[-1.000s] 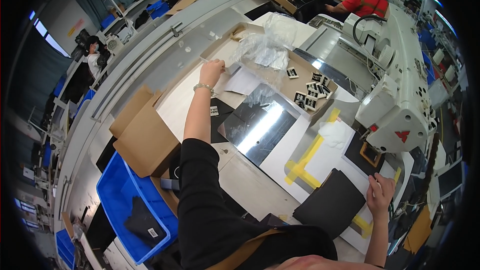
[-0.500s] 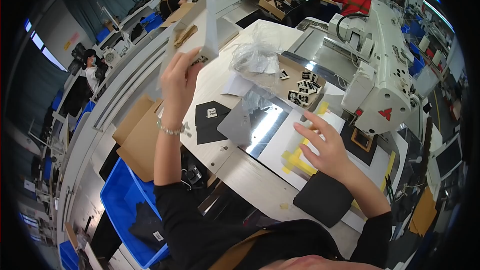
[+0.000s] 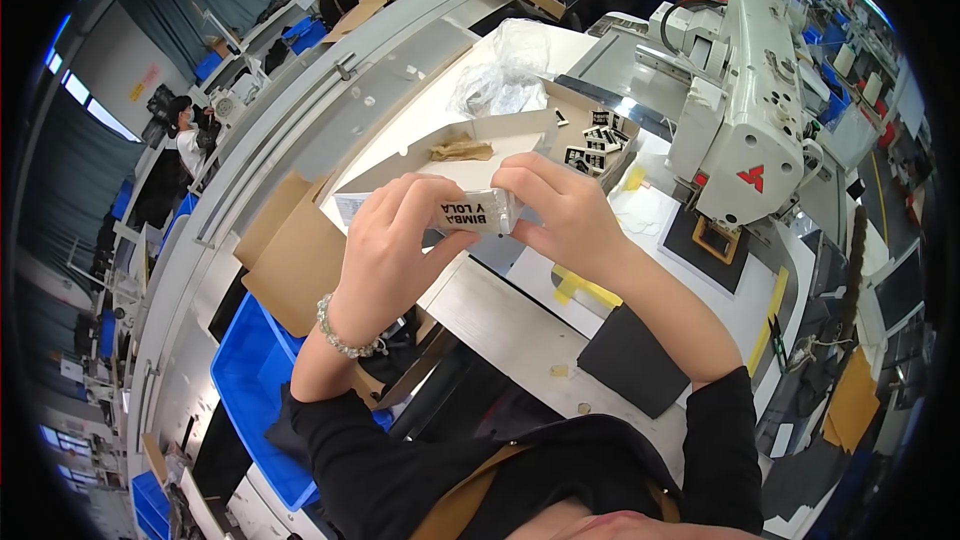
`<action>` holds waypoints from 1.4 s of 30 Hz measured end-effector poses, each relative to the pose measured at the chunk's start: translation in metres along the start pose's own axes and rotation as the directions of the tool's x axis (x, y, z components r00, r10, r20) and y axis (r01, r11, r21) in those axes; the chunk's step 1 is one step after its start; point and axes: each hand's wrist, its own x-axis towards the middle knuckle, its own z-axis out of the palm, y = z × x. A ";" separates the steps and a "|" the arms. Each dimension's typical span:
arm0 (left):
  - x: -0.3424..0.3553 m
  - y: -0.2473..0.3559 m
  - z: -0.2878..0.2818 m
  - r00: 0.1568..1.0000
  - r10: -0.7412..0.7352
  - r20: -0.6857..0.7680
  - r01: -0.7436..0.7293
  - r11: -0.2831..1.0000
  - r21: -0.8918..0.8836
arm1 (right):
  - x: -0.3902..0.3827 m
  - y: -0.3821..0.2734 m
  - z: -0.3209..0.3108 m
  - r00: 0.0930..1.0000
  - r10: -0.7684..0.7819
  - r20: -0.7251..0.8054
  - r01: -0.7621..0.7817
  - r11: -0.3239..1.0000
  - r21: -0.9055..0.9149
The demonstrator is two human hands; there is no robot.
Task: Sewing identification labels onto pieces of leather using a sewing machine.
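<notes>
Both hands meet in front of me over the near table edge. Between my left hand (image 3: 398, 230) and my right hand (image 3: 562, 215) is a small shiny white packet with black lettering (image 3: 470, 212). The fingers of each hand are closed on one end of it. Right behind the hands is a shallow open carton, pale inside (image 3: 400, 165), with a crumpled brown strip (image 3: 461, 150) in it. My left fingers overlap its near wall; whether they also grip it, I cannot tell.
To the right stands a white sewing machine (image 3: 750, 130) with a dark panel (image 3: 706, 248) under its head. Beyond the hands are a tray of small black-and-white labels (image 3: 598, 140) and clear plastic bags (image 3: 500, 80). A folded dark cloth (image 3: 632, 360) lies near; a blue bin (image 3: 245, 390) stands left.
My left hand has come down and inward, bringing the carton from raised and tilted to low in front of me. My right hand has moved left from above the table to the packet.
</notes>
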 end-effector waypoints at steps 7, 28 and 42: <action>0.011 0.014 0.006 0.995 0.101 -0.019 -0.102 0.994 -0.030 | -0.013 -0.005 -0.020 0.996 0.081 -0.035 -0.082 0.996 -0.025; 0.020 0.028 0.020 0.996 0.029 -0.089 -0.046 0.980 -0.194 | -0.019 -0.008 -0.041 0.989 -0.074 -0.130 0.036 0.962 -0.271; 0.016 0.037 0.021 0.986 0.140 -0.086 -0.145 0.987 -0.063 | -0.036 -0.012 -0.039 0.970 -0.232 -0.074 0.168 0.856 -0.488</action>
